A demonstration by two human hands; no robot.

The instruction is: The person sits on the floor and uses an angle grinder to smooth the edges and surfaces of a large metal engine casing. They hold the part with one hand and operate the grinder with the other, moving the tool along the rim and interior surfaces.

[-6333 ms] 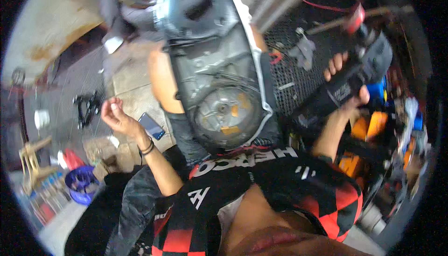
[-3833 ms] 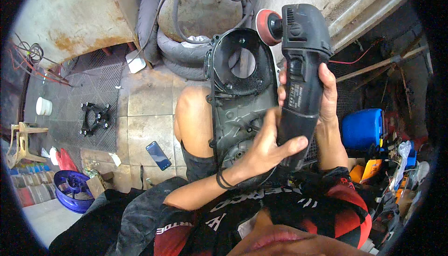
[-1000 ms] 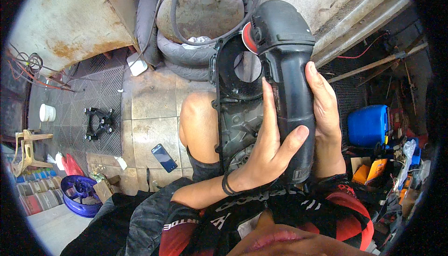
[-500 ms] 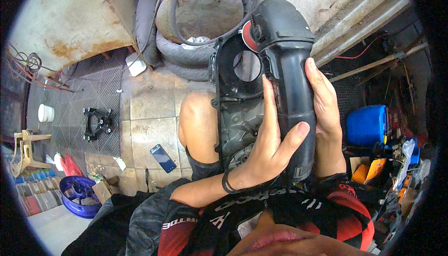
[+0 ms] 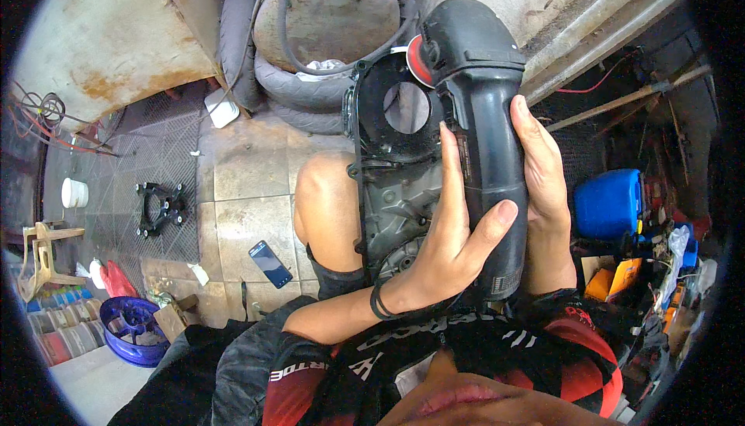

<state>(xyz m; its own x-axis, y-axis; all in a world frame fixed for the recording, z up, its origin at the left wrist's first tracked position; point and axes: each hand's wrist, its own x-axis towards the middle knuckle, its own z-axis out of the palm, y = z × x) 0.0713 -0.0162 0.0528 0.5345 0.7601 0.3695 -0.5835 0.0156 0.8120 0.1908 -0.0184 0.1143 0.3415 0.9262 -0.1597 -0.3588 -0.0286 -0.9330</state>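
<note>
Both hands are wrapped round a black angle sander (image 5: 493, 170) that stands upright in the picture, its head at the top. My left hand (image 5: 442, 244) presses the near part of the body, thumb across it and fingers along its left side. My right hand (image 5: 542, 166) clasps the body from the right; some of its fingers are hidden behind the tool. A red disc (image 5: 420, 61) sits on the sander's head, at the far rim of an engine casing (image 5: 392, 193). This casing rests on my lap, glossy black with a round hole at its far end and bare grey metal nearer. The left forearm covers its near end.
A phone (image 5: 269, 263) lies on the tiled floor left of my knee (image 5: 324, 185). Farther left are a black bracket (image 5: 161, 207) and a purple wheel rim (image 5: 130, 325). Tyres (image 5: 306, 92) stand ahead, a blue jerrycan (image 5: 609, 203) at right.
The view has shifted slightly. Both hands keep their grip on the sander, and its disc stays by the casing's far rim.
</note>
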